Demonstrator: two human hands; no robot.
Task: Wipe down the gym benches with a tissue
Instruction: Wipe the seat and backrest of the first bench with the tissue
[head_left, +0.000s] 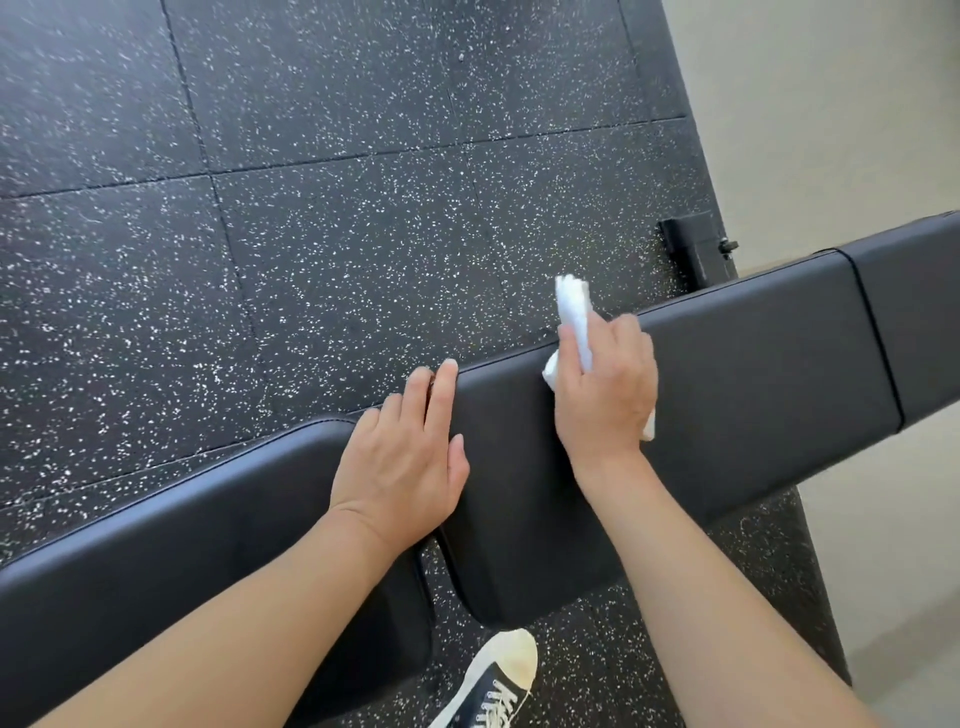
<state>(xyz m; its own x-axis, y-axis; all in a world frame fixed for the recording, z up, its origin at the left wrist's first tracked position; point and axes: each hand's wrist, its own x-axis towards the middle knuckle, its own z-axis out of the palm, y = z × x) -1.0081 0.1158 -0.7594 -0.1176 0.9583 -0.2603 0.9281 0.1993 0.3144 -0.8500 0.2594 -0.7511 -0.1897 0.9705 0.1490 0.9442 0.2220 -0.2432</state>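
Tissue (575, 322) bunched in my right hand (605, 387), grip curled round it, pressed on the black padded surface (753, 343); my left hand (402, 457) rests flat, fingers straight, across the pad gap.

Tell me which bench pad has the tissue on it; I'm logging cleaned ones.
The long middle pad: the right hand holds the white tissue at its far edge. The left hand bridges it and the rounded seat pad.

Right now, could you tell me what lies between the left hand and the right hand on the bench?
In the head view, only bare black bench pad lies between the left hand and the right hand, which grips the white tissue.
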